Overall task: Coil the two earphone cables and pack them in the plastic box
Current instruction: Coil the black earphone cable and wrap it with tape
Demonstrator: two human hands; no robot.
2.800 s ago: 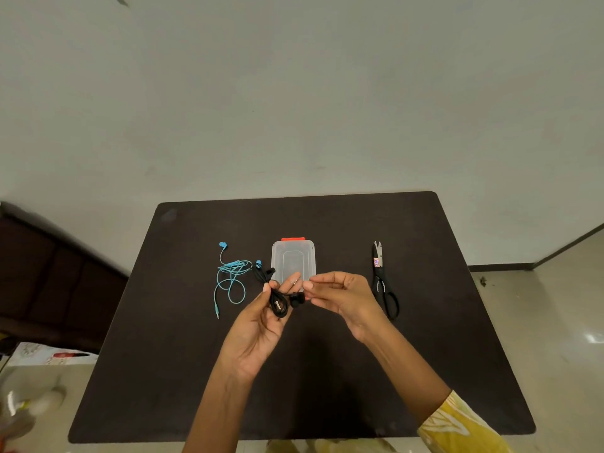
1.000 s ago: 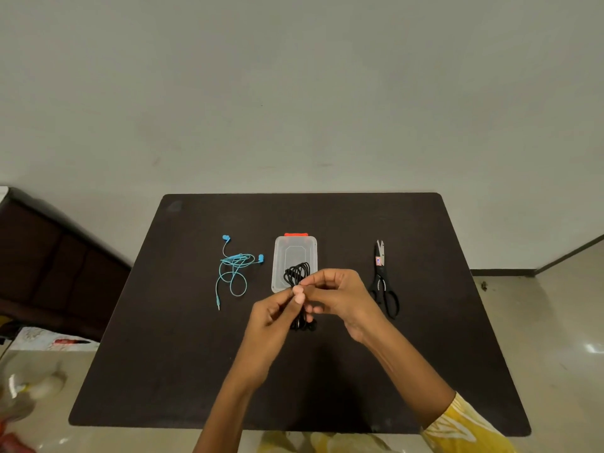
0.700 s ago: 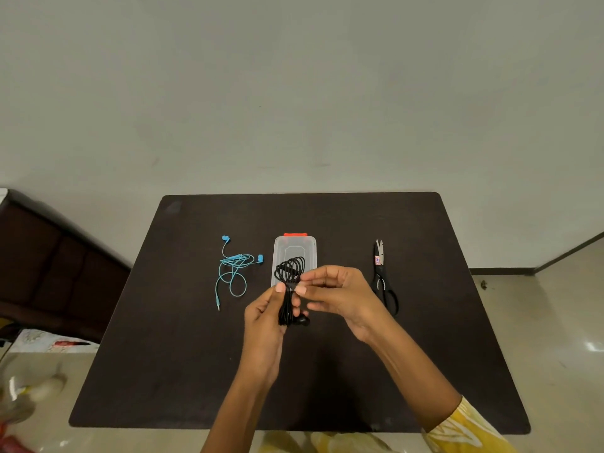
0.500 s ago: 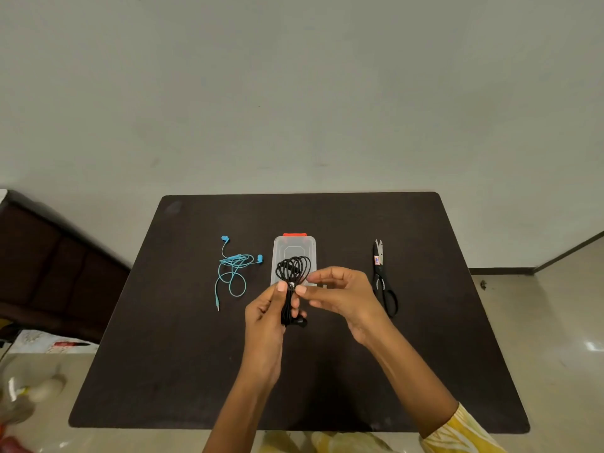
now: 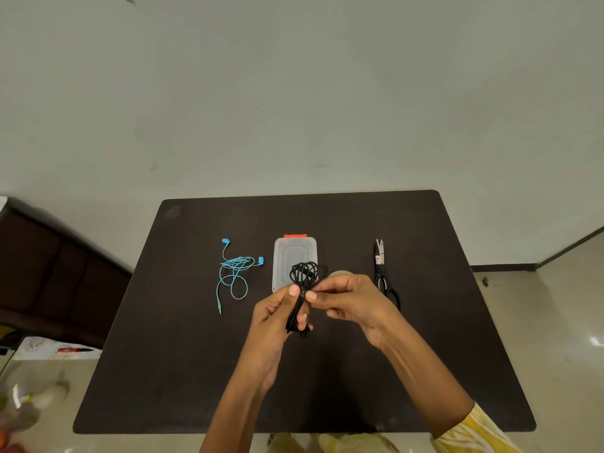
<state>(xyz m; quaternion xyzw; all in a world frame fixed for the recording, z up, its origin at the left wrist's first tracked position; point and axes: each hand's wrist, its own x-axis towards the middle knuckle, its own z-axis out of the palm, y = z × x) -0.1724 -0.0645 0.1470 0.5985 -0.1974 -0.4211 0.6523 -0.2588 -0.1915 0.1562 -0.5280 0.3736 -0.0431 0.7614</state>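
- Blue earphones (image 5: 236, 273) lie loose on the table, left of the hands, awaiting coiling.
- Left hand (image 5: 276, 317) grips the black earphone bundle (image 5: 302, 289) so its loops stay gathered.
- Right hand (image 5: 349, 300) pinches the bundle's waist.
- Plastic box (image 5: 289, 256) lies just beyond, lid shut.

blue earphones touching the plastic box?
Apart. The head view shows bare dark table between the blue earphones and the plastic box.
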